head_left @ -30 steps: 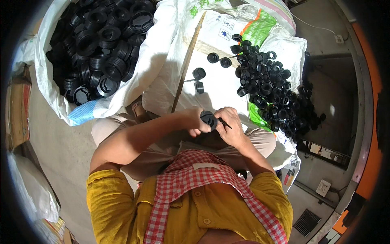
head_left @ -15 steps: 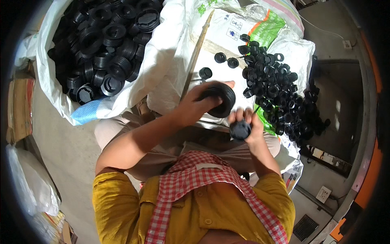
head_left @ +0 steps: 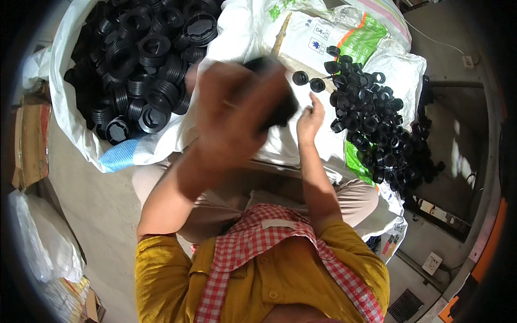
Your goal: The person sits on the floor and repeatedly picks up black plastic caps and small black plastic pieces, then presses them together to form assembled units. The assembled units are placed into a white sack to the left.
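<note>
My left hand is up over the gap between the two heaps, blurred w/ motion, fingers curled round a big black ring that pokes out on its right side; grip looks closed on it but the blur hides how tight. My right hand is lower and just beside the white sack w/ green print, fingers loosely bent, thumb and forefinger near each other; can't tell if there's a small piece between them. As for progress: the white bag on my left is heaped w/ large black ribbed rings, looks like the done or sorted lot, pretty full. On my right the pile of small black caps is still big, spreading down over the sack toward the dark floor edge, w/ two or three loose caps lying apart near my right fingers. So I'd judge plenty left, maybe half or more, since that small-cap heap is nowhere near used up.
</note>
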Action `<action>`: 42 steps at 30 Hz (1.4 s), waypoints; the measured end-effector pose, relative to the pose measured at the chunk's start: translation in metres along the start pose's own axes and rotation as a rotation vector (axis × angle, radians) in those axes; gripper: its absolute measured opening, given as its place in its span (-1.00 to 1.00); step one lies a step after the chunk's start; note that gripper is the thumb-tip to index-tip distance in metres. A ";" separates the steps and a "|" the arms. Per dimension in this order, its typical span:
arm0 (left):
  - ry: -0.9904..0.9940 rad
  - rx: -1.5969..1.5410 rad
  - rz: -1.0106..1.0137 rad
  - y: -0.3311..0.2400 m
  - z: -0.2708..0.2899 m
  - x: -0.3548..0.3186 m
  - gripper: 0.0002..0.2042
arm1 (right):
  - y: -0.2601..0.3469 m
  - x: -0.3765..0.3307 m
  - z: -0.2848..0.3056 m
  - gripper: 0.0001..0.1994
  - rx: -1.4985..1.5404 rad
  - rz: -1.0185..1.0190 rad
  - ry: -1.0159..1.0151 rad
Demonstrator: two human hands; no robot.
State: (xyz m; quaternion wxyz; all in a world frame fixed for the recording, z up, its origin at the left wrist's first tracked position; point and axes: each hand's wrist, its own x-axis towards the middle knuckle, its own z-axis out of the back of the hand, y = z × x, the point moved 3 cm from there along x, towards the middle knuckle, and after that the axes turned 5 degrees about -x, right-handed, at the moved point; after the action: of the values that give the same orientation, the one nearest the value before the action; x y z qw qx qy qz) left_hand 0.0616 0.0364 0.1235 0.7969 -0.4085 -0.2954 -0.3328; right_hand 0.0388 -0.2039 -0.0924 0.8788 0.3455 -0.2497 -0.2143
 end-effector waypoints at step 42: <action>0.377 -1.476 0.840 -0.005 -0.081 -0.058 -0.56 | 0.077 -0.050 0.149 -0.81 1.189 -0.493 1.043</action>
State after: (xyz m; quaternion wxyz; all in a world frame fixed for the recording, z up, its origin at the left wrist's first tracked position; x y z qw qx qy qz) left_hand 0.0384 -0.0178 0.0430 0.4208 -0.8341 0.3080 -0.1798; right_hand -0.0718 -0.1998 0.0428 0.4805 0.8524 0.2012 -0.0452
